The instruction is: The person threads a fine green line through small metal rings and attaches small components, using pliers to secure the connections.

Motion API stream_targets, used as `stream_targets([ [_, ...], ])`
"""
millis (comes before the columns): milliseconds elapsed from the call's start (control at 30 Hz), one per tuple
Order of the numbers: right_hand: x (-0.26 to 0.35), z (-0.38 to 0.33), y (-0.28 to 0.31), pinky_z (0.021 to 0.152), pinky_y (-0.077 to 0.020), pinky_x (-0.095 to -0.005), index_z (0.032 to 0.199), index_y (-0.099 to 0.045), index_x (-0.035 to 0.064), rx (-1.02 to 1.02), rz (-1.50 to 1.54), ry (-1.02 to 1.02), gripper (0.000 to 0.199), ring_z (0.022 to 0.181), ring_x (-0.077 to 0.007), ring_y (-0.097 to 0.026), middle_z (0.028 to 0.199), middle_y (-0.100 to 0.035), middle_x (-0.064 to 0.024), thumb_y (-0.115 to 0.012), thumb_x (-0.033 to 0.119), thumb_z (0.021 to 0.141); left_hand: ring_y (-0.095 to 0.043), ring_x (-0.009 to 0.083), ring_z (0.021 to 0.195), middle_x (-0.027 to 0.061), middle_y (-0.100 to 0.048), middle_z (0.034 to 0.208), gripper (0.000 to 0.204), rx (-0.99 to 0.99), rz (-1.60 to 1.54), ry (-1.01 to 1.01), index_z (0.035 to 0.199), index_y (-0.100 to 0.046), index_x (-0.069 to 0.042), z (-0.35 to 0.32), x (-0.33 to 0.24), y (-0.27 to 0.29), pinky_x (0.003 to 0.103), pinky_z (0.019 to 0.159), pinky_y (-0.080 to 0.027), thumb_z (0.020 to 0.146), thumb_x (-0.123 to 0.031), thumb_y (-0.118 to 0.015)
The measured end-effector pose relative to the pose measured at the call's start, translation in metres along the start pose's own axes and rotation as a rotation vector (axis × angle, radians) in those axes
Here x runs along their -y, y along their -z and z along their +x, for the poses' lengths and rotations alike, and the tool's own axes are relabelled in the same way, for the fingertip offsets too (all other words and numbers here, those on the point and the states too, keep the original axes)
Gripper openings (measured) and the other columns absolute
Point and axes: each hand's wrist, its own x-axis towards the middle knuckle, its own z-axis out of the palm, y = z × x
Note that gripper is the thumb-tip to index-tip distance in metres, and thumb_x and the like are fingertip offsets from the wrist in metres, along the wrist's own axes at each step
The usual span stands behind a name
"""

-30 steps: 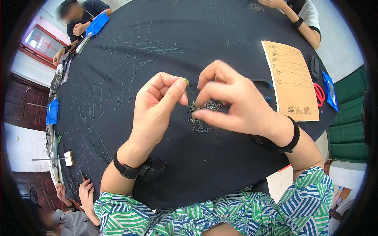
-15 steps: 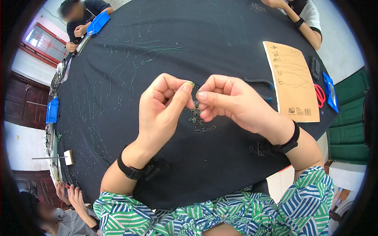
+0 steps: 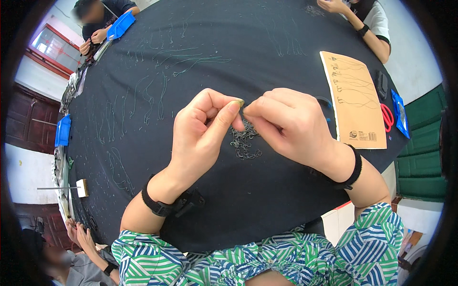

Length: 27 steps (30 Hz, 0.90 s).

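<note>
Hooks (image 3: 244, 142) lay in a small heap on the black table (image 3: 143, 71) just under your hands, your left hand (image 3: 202, 128) and right hand (image 3: 286, 126) meeting fingertip to fingertip, each pinched narrow on something too small to tell.

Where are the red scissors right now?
In the head view, the red scissors lie far right on the black table, between the brown cardboard sheet and a blue packet.

Counter (image 3: 191, 43) black, strewn with green threads (image 3: 191, 61). Hook pile (image 3: 244, 143) dull grey. Cardboard card (image 3: 354, 100) tan. Scissors (image 3: 387, 117) red-handled. Trays (image 3: 119, 25) blue. Sleeves (image 3: 377, 248) green-blue-white geometric print. Wristbands (image 3: 155, 205) black.
</note>
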Motion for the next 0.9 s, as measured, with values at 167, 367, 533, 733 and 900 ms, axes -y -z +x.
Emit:
stream_targets([
  [167, 0.000, 0.005, 0.006, 0.056, -0.0471, -0.0357, 0.080, -0.059, 0.0070, -0.037, -0.089, 0.129, 0.011, 0.065, -0.0252, -0.059, 0.068, -0.054, -0.0074, -0.067, 0.004, 0.073, -0.056, 0.0024, 0.062, 0.0029, -0.067, 0.074, 0.010, 0.039, 0.177, -0.035, 0.095, -0.061, 0.001, -0.001, 0.002, 0.003, 0.017, 0.053, -0.040, 0.098, -0.008, -0.058],
  [367, -0.008, 0.004, 0.009, 0.054, -0.0446, -0.0328, 0.085, -0.062, 0.0066, -0.033, 0.010, 0.017, 0.007, 0.060, -0.0225, -0.057, 0.069, -0.056, -0.0070, -0.068, 0.006, 0.080, -0.059, 0.0025, 0.063, 0.0032, -0.068, 0.072, 0.009, 0.077, 0.253, -0.056, 0.090, -0.062, 0.000, 0.000, -0.006, 0.001, 0.018, 0.054, -0.043, 0.096, -0.007, -0.062],
  [533, -0.009, 0.004, 0.011, 0.051, -0.0371, -0.0242, 0.090, -0.064, 0.0041, 0.163, 0.363, -0.433, 0.009, 0.056, -0.0078, -0.048, 0.069, -0.055, -0.0009, -0.065, 0.013, 0.091, -0.061, 0.0033, 0.063, 0.0026, -0.069, 0.071, 0.010, 0.050, 0.278, -0.046, 0.088, -0.062, 0.000, -0.002, -0.003, 0.005, 0.019, 0.054, -0.045, 0.094, -0.008, -0.064],
  [733, -0.016, -0.001, -0.004, 0.054, -0.0358, -0.0204, 0.096, -0.061, 0.0030, 0.253, 0.894, -0.701, 0.018, 0.064, -0.0023, -0.046, 0.074, -0.055, 0.0055, -0.060, 0.021, 0.096, -0.061, 0.0032, 0.063, 0.0044, -0.069, 0.074, 0.009, 0.013, 0.323, -0.136, 0.087, -0.061, 0.000, 0.000, -0.001, 0.004, 0.017, 0.053, -0.044, 0.093, -0.006, -0.066],
  [900, -0.006, -0.002, -0.010, 0.056, -0.0398, -0.0204, 0.095, -0.059, 0.0040, 0.319, 0.914, -0.703, 0.016, 0.064, -0.0026, -0.050, 0.075, -0.058, 0.0039, -0.059, 0.020, 0.097, -0.053, -0.0009, 0.063, -0.0005, -0.066, 0.076, 0.005, -0.073, 0.265, -0.185, 0.093, -0.063, 0.000, 0.001, 0.008, 0.009, 0.015, 0.053, -0.039, 0.092, -0.004, -0.067],
])
